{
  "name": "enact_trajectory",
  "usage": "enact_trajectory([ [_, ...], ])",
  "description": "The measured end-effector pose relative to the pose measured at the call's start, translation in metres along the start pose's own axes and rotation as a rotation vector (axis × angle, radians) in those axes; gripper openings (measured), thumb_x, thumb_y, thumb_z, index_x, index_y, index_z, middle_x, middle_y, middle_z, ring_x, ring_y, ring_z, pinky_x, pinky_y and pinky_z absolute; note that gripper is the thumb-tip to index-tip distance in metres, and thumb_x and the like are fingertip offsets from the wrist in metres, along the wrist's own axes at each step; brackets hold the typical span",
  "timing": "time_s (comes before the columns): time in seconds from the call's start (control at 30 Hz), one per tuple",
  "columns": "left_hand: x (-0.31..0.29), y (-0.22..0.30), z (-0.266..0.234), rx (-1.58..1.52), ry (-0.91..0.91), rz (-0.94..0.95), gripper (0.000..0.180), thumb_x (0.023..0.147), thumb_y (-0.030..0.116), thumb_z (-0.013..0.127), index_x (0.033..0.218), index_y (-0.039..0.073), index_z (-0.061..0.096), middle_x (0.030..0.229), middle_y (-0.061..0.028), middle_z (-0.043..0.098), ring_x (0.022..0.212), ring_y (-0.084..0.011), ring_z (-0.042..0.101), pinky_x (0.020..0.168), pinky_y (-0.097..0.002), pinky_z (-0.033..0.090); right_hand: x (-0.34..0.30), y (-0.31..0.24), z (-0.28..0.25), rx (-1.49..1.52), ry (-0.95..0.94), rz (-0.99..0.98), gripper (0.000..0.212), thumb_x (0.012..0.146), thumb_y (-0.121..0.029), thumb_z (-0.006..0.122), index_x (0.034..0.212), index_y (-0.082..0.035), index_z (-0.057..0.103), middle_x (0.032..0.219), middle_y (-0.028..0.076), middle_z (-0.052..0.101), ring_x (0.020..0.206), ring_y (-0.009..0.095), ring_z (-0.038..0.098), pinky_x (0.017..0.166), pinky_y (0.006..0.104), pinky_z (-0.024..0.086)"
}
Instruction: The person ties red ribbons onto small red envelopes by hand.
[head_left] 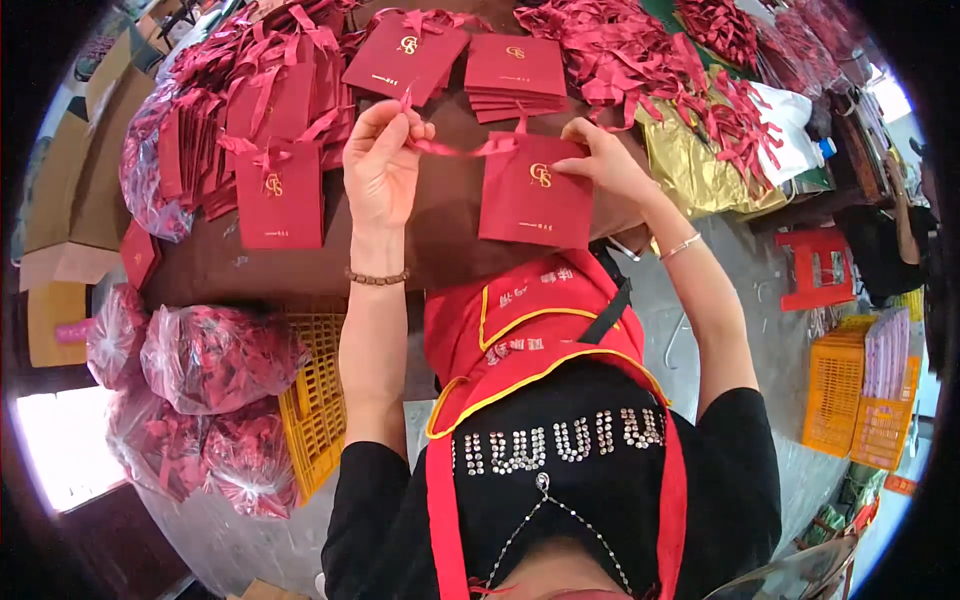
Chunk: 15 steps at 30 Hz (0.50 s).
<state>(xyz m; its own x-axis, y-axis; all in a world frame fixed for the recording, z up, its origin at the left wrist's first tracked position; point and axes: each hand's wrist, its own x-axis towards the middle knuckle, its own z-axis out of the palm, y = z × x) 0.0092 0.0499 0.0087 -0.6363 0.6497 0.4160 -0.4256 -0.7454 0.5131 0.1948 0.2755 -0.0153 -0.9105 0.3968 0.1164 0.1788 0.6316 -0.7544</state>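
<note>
My right hand (598,165) grips a square dark-red pouch (530,215) with gold print by its upper right side, near the table's front edge. From the top of the pouch a red ribbon (455,150) stretches left to my left hand (385,150), where thumb and fingers pinch its end. Just beyond my hands lie a stack of matching pouches (515,70) and another tilted pouch (395,62) with a ribbon on top. To the left, a small pile of pouches (280,205) rests at the table's edge.
Tied pouches crowd the far left of the brown table (420,265). Loose red ribbons (610,60) heap at the far right, beside gold wrapping (690,150). Filled plastic bags (220,360) and a yellow crate (318,390) stand below left; orange crates (850,395) stand at right.
</note>
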Motion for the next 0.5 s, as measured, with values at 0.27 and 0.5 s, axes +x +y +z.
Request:
enact_trajectory([
  [0.27,-0.022,0.011,-0.026,-0.063,0.044,-0.028,0.021,0.091,0.003,0.055,0.111,0.004,0.059,0.088,-0.005,0.062,0.079,-0.0154,0.058,0.08,-0.036,0.049,-0.001,-0.029,-0.002,0.082,-0.147,0.084,0.026,0.077,-0.012,0.073,0.092,-0.003,0.054,0.084,-0.001,0.056,0.078,0.008,0.051,0.07,0.0242,0.042],
  [0.5,-0.016,0.025,-0.026,0.231,0.026,-0.218,0.018,0.092,0.013,0.056,0.109,0.008,0.057,0.088,-0.0077,0.062,0.076,-0.0165,0.057,0.074,-0.0351,0.049,0.008,-0.038,0.003,0.292,-0.298,0.011,0.021,0.085,-0.017,0.066,0.102,-0.007,0.058,0.09,-0.002,0.058,0.088,0.006,0.053,0.079,0.0213,0.041],
])
